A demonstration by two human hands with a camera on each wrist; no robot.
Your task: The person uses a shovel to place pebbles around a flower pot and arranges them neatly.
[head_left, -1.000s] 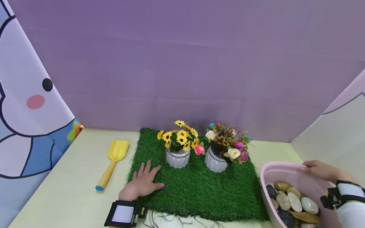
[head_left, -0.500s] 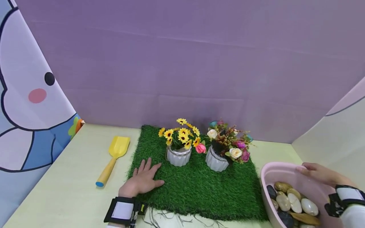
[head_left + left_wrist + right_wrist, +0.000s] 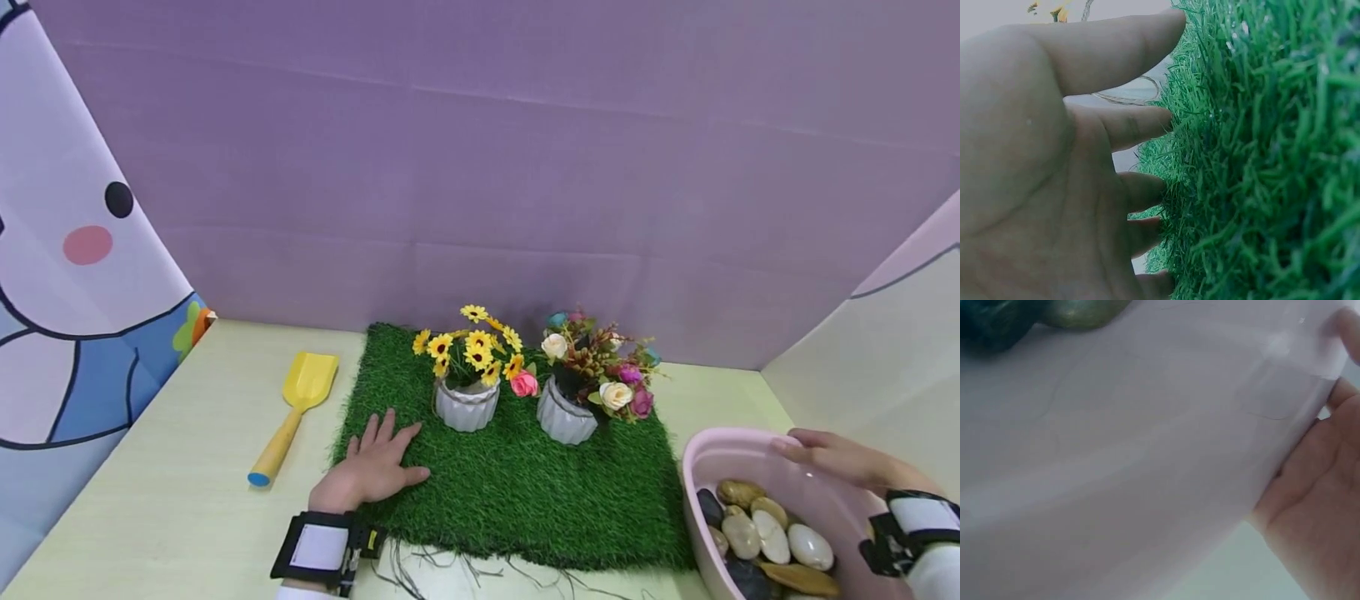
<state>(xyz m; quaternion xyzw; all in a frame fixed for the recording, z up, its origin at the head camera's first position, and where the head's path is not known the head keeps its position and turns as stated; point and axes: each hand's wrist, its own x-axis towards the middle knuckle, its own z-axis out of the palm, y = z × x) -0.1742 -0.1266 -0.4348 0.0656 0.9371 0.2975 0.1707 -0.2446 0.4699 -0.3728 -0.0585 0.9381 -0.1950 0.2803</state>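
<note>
On the pale yellow-green desk [image 3: 191, 467], take the rectangular mat of green artificial grass [image 3: 540, 508] as the clock's centre, twelve being away from the person. The left hand [image 3: 367, 477] lies at nine o'clock on the mat, palm down, its fingers released and spread, with the tips touching the blades. At four o'clock, just beside the mat, stands the deep pink plastic tub [image 3: 742, 457]; the right hand [image 3: 840, 457] grasps its far rim, thumb over the inner side and fingers outside. Smooth oval stones [image 3: 772, 537] in tan, white and black lie in the tub's bottom. A ribbed white pot [image 3: 467, 407] of yellow artificial daisies [image 3: 478, 354] stands on the mat at eleven o'clock; at one o'clock a second ribbed white pot [image 3: 564, 417], tilted, holds mixed cream, pink and purple artificial roses [image 3: 615, 395]. The yellow plastic scoop [image 3: 292, 417] lies off the mat at nine to ten o'clock, blade pointing away from the person. Thin dark strings [image 3: 405, 575] trail from the mat's edge around seven o'clock. The plain purple backdrop [image 3: 480, 167] rises at twelve.
</note>
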